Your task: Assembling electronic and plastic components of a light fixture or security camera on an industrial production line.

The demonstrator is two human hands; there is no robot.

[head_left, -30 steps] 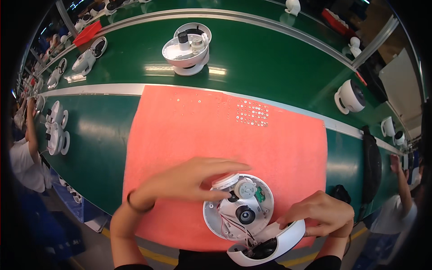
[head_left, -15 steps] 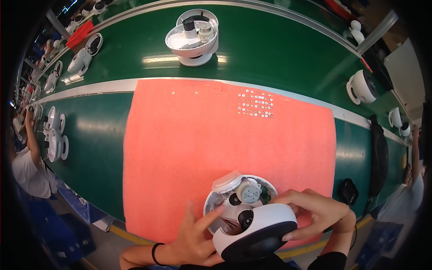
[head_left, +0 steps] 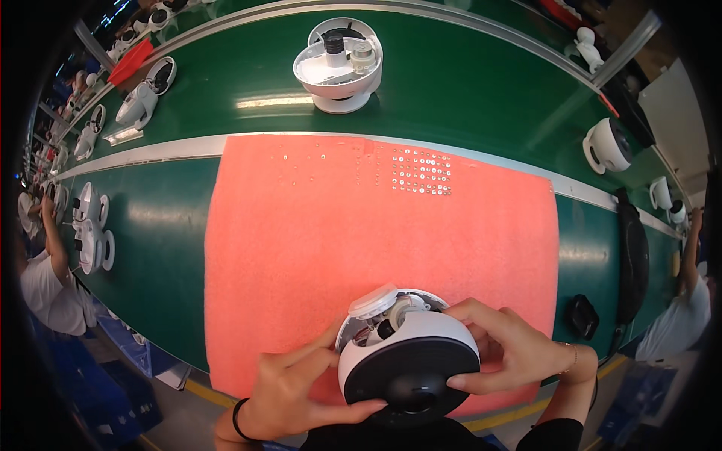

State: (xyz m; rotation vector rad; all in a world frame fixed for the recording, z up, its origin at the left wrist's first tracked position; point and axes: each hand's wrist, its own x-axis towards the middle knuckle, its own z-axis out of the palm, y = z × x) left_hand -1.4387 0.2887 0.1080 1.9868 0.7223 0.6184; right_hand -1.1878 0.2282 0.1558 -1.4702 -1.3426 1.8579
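A white round housing with a black front (head_left: pixel 410 376) is between my two hands at the near edge of the pink foam mat. My left hand (head_left: pixel 289 383) grips its left side, thumb on the black front and fingers behind. On its right, my right hand (head_left: pixel 515 346) has its thumb at the black front's edge and its fingers on the shell. Behind the housing is an open white shell (head_left: pixel 432 299), with a silvery motor (head_left: pixel 410 304) partly showing. A flat white cover piece (head_left: pixel 373 301) leans at its far left. The shell's lower part is hidden.
Small screws (head_left: pixel 421 171) sit in rows on the pink mat (head_left: pixel 361 248). On the green belt (head_left: pixel 466 83) beyond stands another open white unit (head_left: pixel 338 71). More white units (head_left: pixel 94 229) stand at left. A black object (head_left: pixel 582 316) lies at right. Other people work at both sides.
The black-fronted housing has swung up and leftward, covering more of the open shell. My left hand has gone from its opening to its left side. The unit on the belt has shifted right.
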